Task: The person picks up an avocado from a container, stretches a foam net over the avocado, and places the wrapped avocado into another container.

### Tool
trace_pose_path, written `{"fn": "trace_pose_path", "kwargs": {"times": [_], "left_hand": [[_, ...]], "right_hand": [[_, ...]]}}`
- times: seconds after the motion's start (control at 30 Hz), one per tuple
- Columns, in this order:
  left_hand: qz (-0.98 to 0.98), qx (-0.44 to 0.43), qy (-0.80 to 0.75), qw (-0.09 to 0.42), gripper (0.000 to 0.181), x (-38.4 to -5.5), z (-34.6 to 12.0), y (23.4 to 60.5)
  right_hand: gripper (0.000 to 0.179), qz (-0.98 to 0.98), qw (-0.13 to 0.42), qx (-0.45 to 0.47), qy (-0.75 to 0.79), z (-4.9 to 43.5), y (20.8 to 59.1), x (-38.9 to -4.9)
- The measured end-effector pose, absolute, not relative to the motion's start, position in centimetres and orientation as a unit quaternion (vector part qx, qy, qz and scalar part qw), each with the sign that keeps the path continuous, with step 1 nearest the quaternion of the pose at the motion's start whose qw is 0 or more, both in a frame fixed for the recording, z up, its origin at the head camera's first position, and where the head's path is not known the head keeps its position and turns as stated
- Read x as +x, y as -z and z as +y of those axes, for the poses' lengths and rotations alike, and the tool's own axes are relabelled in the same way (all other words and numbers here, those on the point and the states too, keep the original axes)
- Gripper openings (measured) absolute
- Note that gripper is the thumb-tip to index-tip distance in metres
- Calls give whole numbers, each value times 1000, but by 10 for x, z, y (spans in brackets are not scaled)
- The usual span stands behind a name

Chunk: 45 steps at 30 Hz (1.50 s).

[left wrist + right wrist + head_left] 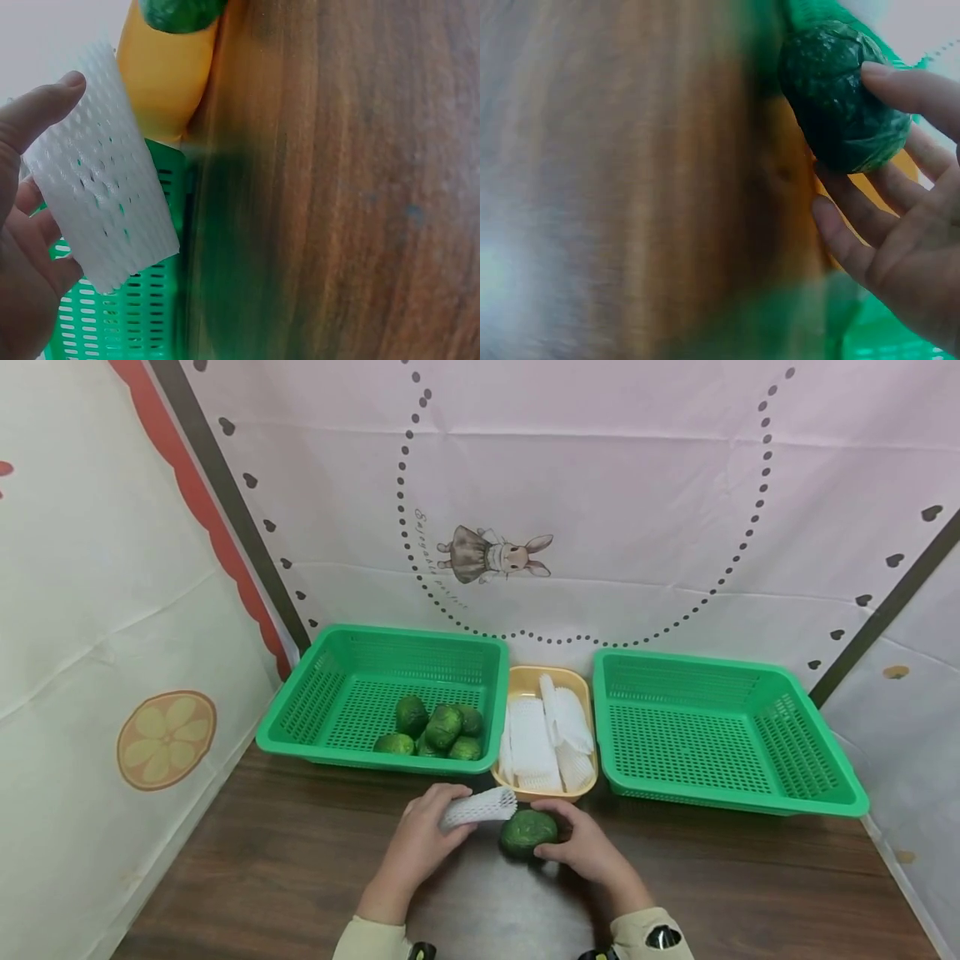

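Note:
My left hand [430,829] grips a white foam net sleeve [480,807], thumb on one side and fingers on the other. In the left wrist view the foam sleeve [105,172] looks flattened, with its mesh holes showing. To its right, my right hand [587,843] holds a dark green avocado [528,833] between thumb and fingers. The right wrist view shows the bumpy skin of this avocado [844,97], the thumb lying on its upper side. The sleeve's end points at the avocado, close beside it, over the table in front of the baskets.
A green basket [382,762] at the left holds several avocados [444,727]. Between the baskets stands a small yellow tray [525,673] with several white foam sleeves [534,739]. Another green basket [735,802] is at the right. A printed cloth [600,510] hangs behind the wooden table [285,860].

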State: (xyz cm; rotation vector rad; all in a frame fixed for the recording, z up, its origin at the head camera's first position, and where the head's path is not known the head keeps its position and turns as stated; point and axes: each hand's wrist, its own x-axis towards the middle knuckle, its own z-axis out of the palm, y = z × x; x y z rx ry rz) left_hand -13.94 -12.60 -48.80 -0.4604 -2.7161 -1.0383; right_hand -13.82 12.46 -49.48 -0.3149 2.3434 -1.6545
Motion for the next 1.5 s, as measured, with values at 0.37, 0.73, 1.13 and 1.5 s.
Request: {"fn": "trace_pose_path", "kwargs": {"times": [0.37,0.73,1.13,1.5], "left_hand": [[-895,-184,392,107,49,-141,-119,477],[-897,-214,362,137,47,-146,-99,465],[-887,-196,382,167,46,-144,-92,460],[-888,-204,384,149,47,-142,-91,458]], "right_hand": [[59,765,61,-53,639,149,441,-127],[61,717,-3,-58,695,146,434,-125],[61,717,0,-51,695,145,434,-123],[57,739,37,-80,667,149,436,-121]]}}
